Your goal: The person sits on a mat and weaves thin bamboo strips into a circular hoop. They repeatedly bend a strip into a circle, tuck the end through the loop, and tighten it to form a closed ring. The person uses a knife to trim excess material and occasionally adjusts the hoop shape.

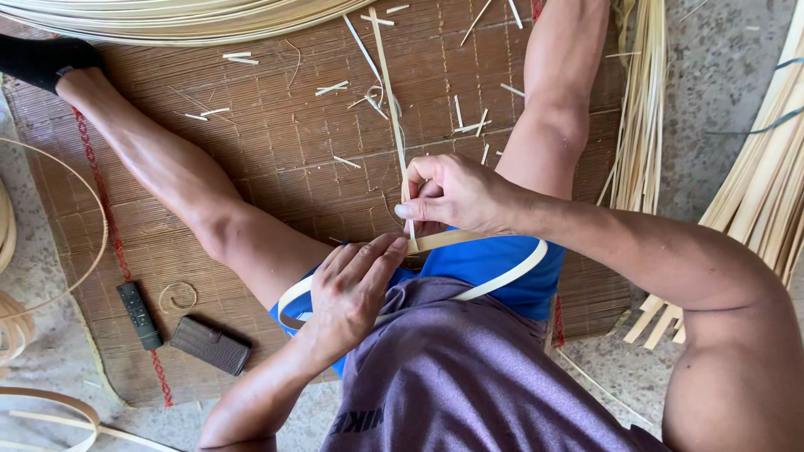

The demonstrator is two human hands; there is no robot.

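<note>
I sit on a woven brown mat (276, 142) with my legs spread. My right hand (456, 194) pinches a long thin bamboo strip (389, 92) that runs away from me up the mat. My left hand (356, 289) presses a wider pale bamboo band (502, 280) that curves in a loop across my lap, over my blue shorts. The two hands meet where the thin strip crosses the band's end (435, 241).
Bundles of bamboo strips lie at the top (167, 18), at the right (641, 109) and far right (766, 184). Short offcuts litter the mat. A dark remote-like device (138, 315), a brown wallet (210, 345) and a small coil (177, 295) lie at the left. Curved strips (50, 406) rest on the concrete floor.
</note>
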